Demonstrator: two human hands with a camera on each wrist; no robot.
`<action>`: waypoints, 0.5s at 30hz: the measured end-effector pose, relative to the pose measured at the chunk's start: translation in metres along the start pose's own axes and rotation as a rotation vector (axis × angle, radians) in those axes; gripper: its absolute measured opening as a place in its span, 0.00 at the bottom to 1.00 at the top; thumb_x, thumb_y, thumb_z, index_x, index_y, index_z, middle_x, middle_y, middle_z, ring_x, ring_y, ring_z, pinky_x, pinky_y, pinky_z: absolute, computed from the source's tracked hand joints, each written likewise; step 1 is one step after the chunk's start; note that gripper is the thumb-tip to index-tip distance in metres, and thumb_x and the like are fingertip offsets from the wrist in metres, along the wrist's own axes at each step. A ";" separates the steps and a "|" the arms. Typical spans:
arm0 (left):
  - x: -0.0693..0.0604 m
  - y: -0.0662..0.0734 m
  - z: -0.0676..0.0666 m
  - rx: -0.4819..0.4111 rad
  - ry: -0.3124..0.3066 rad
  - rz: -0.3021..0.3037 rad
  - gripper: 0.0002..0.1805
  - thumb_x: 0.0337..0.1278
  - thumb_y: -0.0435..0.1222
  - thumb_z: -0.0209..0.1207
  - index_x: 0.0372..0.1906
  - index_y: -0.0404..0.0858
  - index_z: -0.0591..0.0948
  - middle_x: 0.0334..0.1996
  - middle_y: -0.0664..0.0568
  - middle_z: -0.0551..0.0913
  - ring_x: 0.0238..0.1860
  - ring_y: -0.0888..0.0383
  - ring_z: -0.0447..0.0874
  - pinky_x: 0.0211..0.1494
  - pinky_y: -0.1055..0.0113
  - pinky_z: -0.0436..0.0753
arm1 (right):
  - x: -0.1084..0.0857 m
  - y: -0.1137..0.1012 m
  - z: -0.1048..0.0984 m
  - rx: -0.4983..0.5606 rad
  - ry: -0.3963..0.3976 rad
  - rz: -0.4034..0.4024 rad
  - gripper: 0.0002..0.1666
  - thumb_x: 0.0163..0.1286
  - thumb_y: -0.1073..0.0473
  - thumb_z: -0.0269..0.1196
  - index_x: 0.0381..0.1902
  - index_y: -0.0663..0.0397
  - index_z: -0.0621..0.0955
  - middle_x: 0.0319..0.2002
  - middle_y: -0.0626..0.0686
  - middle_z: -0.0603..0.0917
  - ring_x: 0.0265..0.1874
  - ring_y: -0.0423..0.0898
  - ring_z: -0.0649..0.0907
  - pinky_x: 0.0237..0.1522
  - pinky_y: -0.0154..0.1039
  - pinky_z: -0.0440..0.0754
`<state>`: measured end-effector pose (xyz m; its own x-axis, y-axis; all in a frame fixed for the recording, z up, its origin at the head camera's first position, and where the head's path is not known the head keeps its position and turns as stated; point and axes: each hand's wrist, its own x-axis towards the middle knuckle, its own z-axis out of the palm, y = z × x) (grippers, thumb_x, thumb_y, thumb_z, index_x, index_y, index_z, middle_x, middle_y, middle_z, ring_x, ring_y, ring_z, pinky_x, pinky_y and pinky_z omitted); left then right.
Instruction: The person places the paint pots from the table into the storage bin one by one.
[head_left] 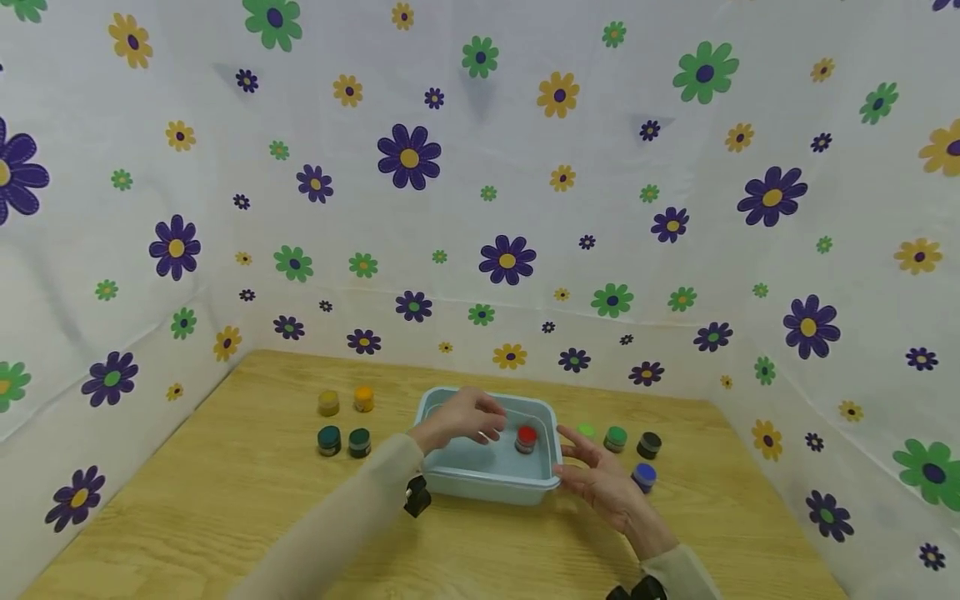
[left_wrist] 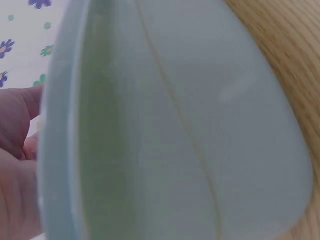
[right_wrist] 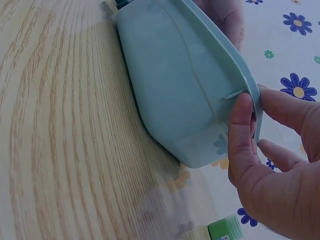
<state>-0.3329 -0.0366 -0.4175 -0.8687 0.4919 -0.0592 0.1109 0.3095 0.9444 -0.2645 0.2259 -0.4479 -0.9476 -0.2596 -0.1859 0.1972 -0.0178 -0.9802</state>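
A light blue plastic tub (head_left: 487, 486) stands on the wooden table, and a red-lidded jar (head_left: 527, 439) sits inside it towards the right. Over the tub's inner left half, the left hand (head_left: 463, 417) hangs with loosely bent fingers and no visible object in them; in the left wrist view this hand (left_wrist: 19, 165) shows partly behind the tub wall (left_wrist: 200, 120). The right hand (head_left: 603, 487) grips the tub's right end. From the right wrist view, the fingers of this hand (right_wrist: 280, 165) lie on both sides of the tub's rim (right_wrist: 252, 85).
Left of the tub are a yellow jar (head_left: 328, 403), an orange jar (head_left: 363, 399), a teal jar (head_left: 328, 440) and a dark green jar (head_left: 359, 442). To its right are light green (head_left: 586, 431), green (head_left: 616, 439), black (head_left: 649, 445) and blue (head_left: 643, 477) jars. Flowered cloth hangs around the table.
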 end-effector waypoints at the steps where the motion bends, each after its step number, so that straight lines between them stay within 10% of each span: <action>1: -0.002 0.000 -0.003 0.000 -0.001 0.008 0.17 0.65 0.35 0.60 0.52 0.27 0.81 0.41 0.43 0.86 0.40 0.48 0.87 0.46 0.53 0.88 | 0.000 0.000 0.000 -0.002 -0.001 -0.003 0.46 0.66 0.67 0.65 0.77 0.49 0.57 0.67 0.68 0.62 0.48 0.46 0.82 0.46 0.33 0.85; 15: -0.013 -0.009 -0.040 0.081 0.081 0.064 0.14 0.69 0.41 0.57 0.45 0.34 0.84 0.35 0.40 0.86 0.28 0.56 0.81 0.28 0.68 0.79 | 0.001 0.001 0.001 -0.033 0.007 -0.017 0.45 0.66 0.66 0.65 0.77 0.50 0.58 0.67 0.67 0.62 0.51 0.48 0.80 0.49 0.34 0.85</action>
<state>-0.3418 -0.0785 -0.4118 -0.8945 0.4461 0.0298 0.2030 0.3459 0.9160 -0.2646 0.2248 -0.4493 -0.9526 -0.2525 -0.1699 0.1731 0.0096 -0.9849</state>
